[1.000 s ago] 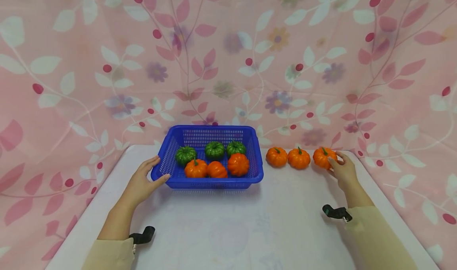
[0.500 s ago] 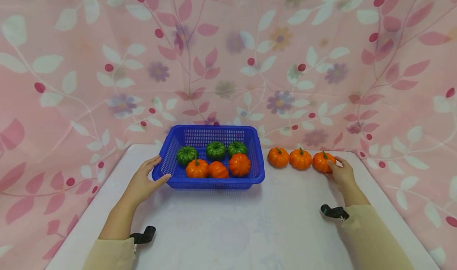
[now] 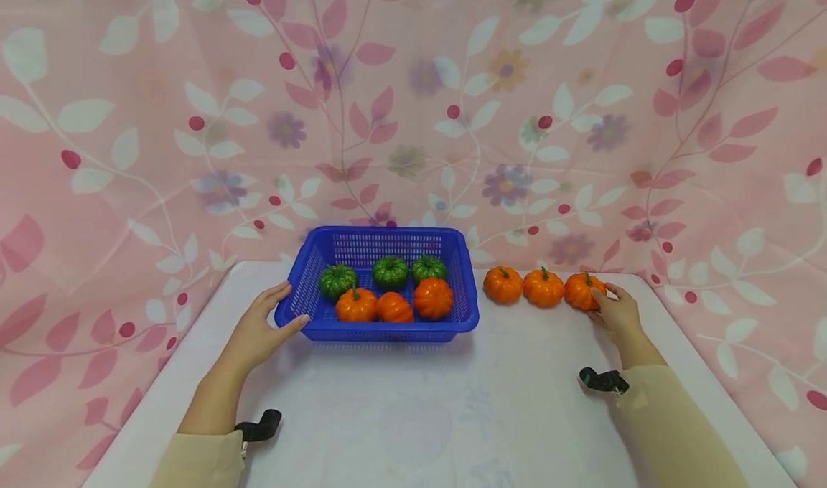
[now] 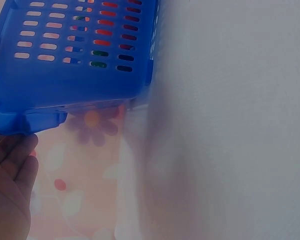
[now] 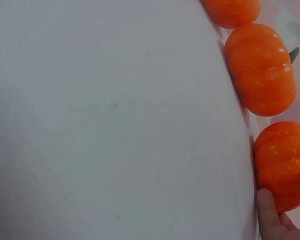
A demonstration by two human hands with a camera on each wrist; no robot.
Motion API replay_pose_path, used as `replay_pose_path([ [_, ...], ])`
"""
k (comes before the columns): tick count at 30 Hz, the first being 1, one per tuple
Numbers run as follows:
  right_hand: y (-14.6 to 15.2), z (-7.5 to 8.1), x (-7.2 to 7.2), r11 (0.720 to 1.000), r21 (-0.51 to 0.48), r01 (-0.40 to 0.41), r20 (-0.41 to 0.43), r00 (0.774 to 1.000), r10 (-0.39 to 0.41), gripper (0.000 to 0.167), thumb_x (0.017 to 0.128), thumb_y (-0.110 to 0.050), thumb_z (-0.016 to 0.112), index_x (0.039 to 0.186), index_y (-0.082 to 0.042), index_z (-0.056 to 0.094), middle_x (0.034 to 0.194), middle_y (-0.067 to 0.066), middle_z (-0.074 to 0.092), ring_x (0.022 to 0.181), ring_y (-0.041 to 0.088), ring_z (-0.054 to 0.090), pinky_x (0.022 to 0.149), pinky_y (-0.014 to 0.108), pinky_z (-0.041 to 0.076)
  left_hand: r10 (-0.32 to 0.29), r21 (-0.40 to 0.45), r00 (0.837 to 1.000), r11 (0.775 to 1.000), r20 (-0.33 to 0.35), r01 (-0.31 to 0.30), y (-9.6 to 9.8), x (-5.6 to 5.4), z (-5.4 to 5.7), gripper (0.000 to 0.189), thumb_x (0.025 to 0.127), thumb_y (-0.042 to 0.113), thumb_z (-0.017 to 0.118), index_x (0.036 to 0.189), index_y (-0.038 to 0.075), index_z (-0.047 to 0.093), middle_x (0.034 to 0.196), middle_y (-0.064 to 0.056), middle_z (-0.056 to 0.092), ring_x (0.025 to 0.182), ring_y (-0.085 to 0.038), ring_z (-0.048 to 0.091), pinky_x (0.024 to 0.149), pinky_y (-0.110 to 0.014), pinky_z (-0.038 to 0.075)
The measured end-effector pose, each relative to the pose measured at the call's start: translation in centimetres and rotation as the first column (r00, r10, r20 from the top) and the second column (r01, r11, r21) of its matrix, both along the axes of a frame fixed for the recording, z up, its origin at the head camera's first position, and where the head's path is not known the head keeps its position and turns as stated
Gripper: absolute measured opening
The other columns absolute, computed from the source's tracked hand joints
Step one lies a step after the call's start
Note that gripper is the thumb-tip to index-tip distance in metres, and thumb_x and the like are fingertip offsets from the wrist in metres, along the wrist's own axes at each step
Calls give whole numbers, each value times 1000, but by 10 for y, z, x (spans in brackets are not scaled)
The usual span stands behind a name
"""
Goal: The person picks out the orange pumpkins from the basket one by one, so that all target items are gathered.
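- At the right end of the counter (image 3: 439, 409), beyond the basket, the right hand (image 3: 622, 319) holds the rightmost pumpkin (image 3: 578, 293), thumb on its near side and fingers curled round the far right.
- That pumpkin, orange and stem-up, sits last in a row of three; the middle pumpkin (image 3: 543, 288) is just beside it, across a slim gap, and the inner pumpkin (image 3: 502, 286) comes next, nearest the basket.
- The step in hand looks like placing or picking up this end pumpkin; whether it is being set down or about to be lifted, I cannot tell.
- If it is being placed, the next move calls for easing thumb and fingers off without nudging the middle pumpkin; if lifted, a firmer pinch low on the smooth ribs seems wise.
- Well apart from that, the left hand (image 3: 257, 336) rests at the near left corner of the blue basket (image 3: 388, 328), fingers fairly straight, thumb spread, fingertips at the rim; it probably only steadies it.
- Between the two hands, the basket carries green pumpkins (image 3: 390, 273), three along the back and left, and orange pumpkins (image 3: 356, 306), three along the front.
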State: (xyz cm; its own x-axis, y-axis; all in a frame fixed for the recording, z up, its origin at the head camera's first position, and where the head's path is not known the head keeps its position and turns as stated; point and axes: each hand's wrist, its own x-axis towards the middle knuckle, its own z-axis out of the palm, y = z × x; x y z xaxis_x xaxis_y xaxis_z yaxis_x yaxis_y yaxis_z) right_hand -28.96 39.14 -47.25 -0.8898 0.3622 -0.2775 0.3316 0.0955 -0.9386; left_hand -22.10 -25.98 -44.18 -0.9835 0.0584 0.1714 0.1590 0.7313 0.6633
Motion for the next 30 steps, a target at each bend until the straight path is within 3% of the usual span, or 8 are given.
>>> replay_pose_path([
  [5, 1, -1, -2, 1000, -2, 7, 10, 1000, -7, 70, 105, -31, 49, 161, -10, 12, 161, 25, 18, 119, 27, 47, 95, 32, 49, 2, 2, 1000, 1000, 7, -2, 0, 1, 1, 86, 89, 48, 73, 153, 3, 38, 161, -18, 29, 146, -47, 25, 111, -70, 26],
  [13, 3, -3, -4, 1000, 13, 8, 10, 1000, -8, 71, 106, -32, 47, 161, -7, 10, 161, 28, 17, 133, 35, 39, 99, 36, 43, 0, 5, 1000, 1000, 7, 0, -1, 0, -1, 87, 89, 49, 72, 153, 2, 38, 161, -17, 29, 146, -46, 25, 111, -70, 25],
  [18, 3, 0, 1, 997, 73, -9, 1, 1000, 8, 73, 105, -34, 47, 160, -4, 11, 158, 31, 23, 128, 35, 44, 95, 28, 51, 3, -1, 1000, 1000, 5, -3, -1, -1, -2, 87, 89, 51, 72, 153, 3, 38, 161, -17, 30, 146, -46, 25, 111, -70, 26],
  [21, 3, 6, 7, 993, 111, -27, -22, 999, 30, 73, 105, -34, 46, 159, -1, 11, 156, 33, 24, 132, 38, 41, 93, 28, 53, 4, -7, 1000, 1000, 0, -4, 0, 0, -1, 86, 89, 48, 73, 153, 2, 39, 160, -17, 30, 146, -46, 26, 111, -70, 26],
  [26, -4, 27, 17, 986, 156, -53, -81, 994, 67, 72, 105, -34, 47, 158, 2, 15, 156, 35, 21, 138, 45, 34, 101, 39, 43, 3, -1, 1000, 1000, 6, -3, 1, 2, 1, 85, 90, 47, 73, 153, 2, 38, 160, -18, 30, 146, -47, 25, 111, -70, 26],
  [30, -16, 46, 24, 973, 210, -92, -135, 983, 122, 71, 105, -35, 48, 157, 3, 20, 157, 35, 20, 137, 47, 36, 106, 43, 41, 3, 2, 1000, 1000, 11, -3, 1, 2, 3, 85, 90, 47, 73, 153, 3, 38, 161, -17, 29, 146, -46, 25, 111, -70, 25],
])
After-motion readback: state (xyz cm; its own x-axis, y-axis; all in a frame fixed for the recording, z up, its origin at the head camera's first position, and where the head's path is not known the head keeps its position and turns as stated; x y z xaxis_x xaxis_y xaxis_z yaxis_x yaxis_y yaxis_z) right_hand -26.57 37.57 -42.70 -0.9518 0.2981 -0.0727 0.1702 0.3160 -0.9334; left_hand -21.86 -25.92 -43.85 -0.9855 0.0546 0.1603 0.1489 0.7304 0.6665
